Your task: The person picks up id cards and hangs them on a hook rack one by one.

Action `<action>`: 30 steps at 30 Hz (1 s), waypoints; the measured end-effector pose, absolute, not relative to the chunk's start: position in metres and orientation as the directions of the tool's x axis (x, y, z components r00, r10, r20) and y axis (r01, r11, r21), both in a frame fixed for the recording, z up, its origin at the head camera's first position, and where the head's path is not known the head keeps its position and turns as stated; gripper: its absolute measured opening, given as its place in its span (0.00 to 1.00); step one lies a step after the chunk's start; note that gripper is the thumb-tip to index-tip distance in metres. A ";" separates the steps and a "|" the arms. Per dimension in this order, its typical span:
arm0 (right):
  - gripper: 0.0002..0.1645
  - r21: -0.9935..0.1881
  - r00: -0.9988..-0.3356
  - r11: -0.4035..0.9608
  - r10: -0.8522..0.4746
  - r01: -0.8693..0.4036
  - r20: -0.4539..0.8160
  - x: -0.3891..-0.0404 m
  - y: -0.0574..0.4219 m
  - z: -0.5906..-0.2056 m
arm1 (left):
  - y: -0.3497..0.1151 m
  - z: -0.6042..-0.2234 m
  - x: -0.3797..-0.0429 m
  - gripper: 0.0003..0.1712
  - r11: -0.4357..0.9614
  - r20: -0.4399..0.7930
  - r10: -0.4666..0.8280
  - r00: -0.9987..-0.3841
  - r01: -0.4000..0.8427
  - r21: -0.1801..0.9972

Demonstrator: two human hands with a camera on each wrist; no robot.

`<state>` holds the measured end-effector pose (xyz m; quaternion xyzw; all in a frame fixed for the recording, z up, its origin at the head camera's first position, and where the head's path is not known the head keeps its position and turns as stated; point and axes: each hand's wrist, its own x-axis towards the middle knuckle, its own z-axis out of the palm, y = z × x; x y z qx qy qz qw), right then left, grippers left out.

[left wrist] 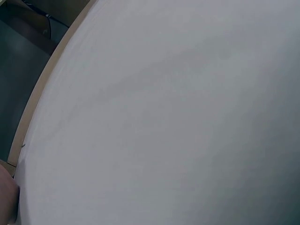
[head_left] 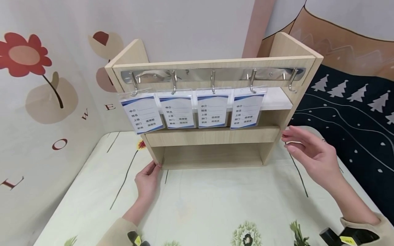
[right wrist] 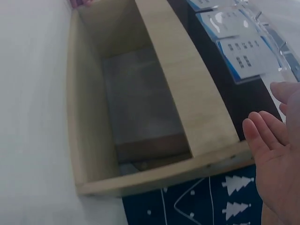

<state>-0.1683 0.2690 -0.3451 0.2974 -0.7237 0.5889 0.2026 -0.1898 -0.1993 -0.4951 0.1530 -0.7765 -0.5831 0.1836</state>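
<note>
A pale wooden desk shelf (head_left: 212, 135) stands on the table, with a metal hook rail (head_left: 197, 76) across its upper front. Several clear badge holders (head_left: 181, 111) with white and blue cards hang in a row from the hooks; the rightmost hook carries none. My left hand (head_left: 148, 181) grips the shelf's lower left corner, thumb at the front edge and the other fingers partly hidden. Beside the right side panel my right hand (head_left: 314, 157) is raised, fingers relaxed and slightly bent, holding nothing. In the right wrist view its fingertips overlap the panel's edge.
A white board (head_left: 278, 99) lies inside the shelf behind the badges. The flower-printed tablecloth (head_left: 197, 201) covers the table. A patterned wall (head_left: 61, 119) rises at the left, and a dark cloth with white trees (head_left: 347, 112) hangs at the right.
</note>
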 end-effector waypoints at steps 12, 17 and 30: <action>0.34 -0.785 -0.859 0.376 -0.068 -0.493 0.507 -0.143 0.311 -0.370 | -0.200 -0.496 -0.189 0.19 0.264 0.094 -0.440 -0.893 -0.029 0.964; 0.35 -0.763 -0.867 0.483 0.016 -0.430 0.499 -0.137 0.329 -0.383 | -0.200 -0.496 -0.189 0.19 0.256 0.097 -0.434 -0.896 -0.019 0.966; 0.33 -0.765 -0.894 0.548 0.067 -0.338 0.442 -0.143 0.355 -0.403 | -0.202 -0.496 -0.189 0.19 0.262 0.099 -0.447 -0.889 -0.024 0.965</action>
